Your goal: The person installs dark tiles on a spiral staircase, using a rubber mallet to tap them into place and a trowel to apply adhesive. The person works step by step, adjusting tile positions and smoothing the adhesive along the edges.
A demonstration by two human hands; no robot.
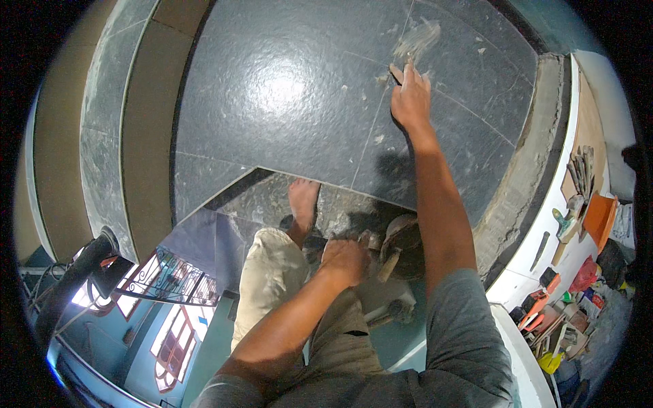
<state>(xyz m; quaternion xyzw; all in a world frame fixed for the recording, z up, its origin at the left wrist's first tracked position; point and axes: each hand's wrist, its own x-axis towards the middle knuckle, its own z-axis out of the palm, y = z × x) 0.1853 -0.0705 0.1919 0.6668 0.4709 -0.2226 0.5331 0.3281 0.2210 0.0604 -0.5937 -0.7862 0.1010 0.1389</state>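
Observation:
My right hand (411, 102) reaches far forward over the dark grey floor tiles (292, 129). Its thumb and fingers are stretched out and touch the tile surface beside a pale smear of filler (419, 39) near a joint. No tool shows in it. Close to my knees, my left hand (345, 262) is closed, and whatever it may hold is hidden. Just right of it sits a dark round bowl (405, 253), partly behind my right arm. A short light-coloured handle (388, 266) sticks out from the bowl toward me.
My bare foot (303, 200) stands on a rough, untiled strip below the tile edge. Steps (105, 136) and a dark railing (75, 289) lie left. Along the right, a white ledge (537, 262) carries several hand tools, with a pile of tools and bags (575, 313) beside it.

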